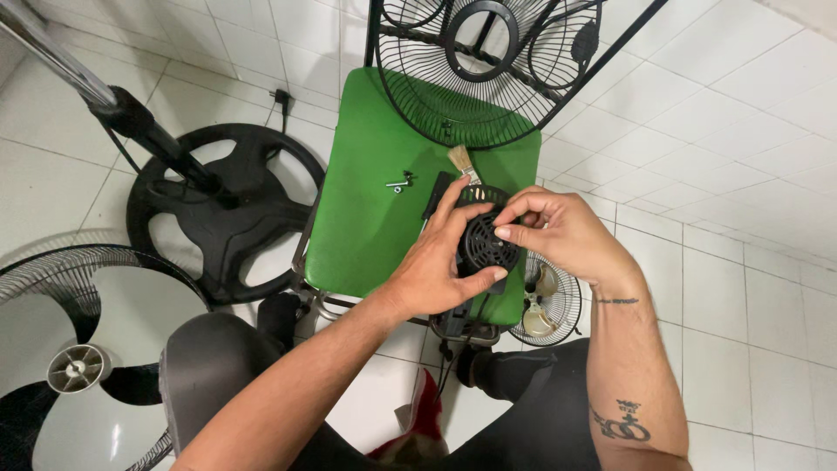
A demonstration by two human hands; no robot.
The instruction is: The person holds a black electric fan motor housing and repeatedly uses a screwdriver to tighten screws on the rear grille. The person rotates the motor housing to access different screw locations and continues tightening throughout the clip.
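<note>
Head view: both hands close around a black fan motor housing (485,244), round and slotted with vents, held just above the near right corner of a green chair seat (366,174). The left hand (436,266) cups it from below and from the side, thumb pressed to its lower rim and fingers curled over the top. The right hand (558,231) grips the upper right edge, fingertips pinching at the rim. Behind the housing a small paintbrush (462,163) with pale bristles lies on the seat, and a few screws (399,183) sit near the seat's middle. A black wire fan grille (453,105) leans on the seat's far end against the chair's metal frame. Below the right hand, on the white tiled floor (750,174), stands a small fan (545,305) with cream blades. To the left lie a round black fan base (227,218) with its pole, and a second grille (61,279) over a grey fan blade (78,366).
</note>
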